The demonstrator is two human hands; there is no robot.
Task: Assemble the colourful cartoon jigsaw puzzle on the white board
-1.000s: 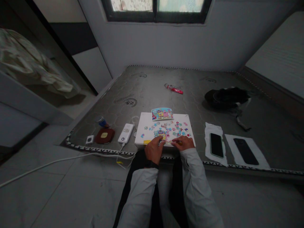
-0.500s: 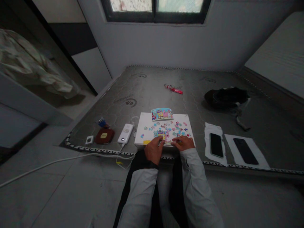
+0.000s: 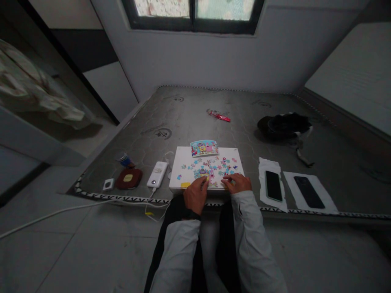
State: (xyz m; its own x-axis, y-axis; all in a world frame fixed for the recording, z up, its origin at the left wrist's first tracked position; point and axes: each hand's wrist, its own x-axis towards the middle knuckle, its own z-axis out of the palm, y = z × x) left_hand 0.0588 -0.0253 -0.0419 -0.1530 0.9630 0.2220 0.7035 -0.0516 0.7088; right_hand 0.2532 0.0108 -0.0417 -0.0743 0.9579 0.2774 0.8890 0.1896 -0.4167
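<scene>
A white box [image 3: 173, 179] lies near the bed's front edge and bears many small jigsaw puzzle pieces [image 3: 224, 166]. Several pieces are joined into a small colourful patch [image 3: 201, 172] near its front. My left hand [image 3: 195, 196] is at that patch's lower edge, thumb and forefinger drawn together; what lies between the tips is too small to make out. On the right front part of the box rests my right hand [image 3: 237, 184], its thumb and forefinger slightly apart beside loose pieces. A picture card [image 3: 204, 149] with cartoon figures stands at the back of the box.
Left of the box are a white power bank [image 3: 158, 174] with a cable, a brown case [image 3: 129, 179], a small white square device [image 3: 108, 184] and a blue jar [image 3: 124, 160]. Two phones [image 3: 273, 186] lie on white sheets at right. Behind are a dark cap [image 3: 284, 125] and a red wrapper [image 3: 220, 116].
The view has shifted slightly. My right hand has moved a little away from my left, widening the gap between them. The left hand stays by the joined pieces.
</scene>
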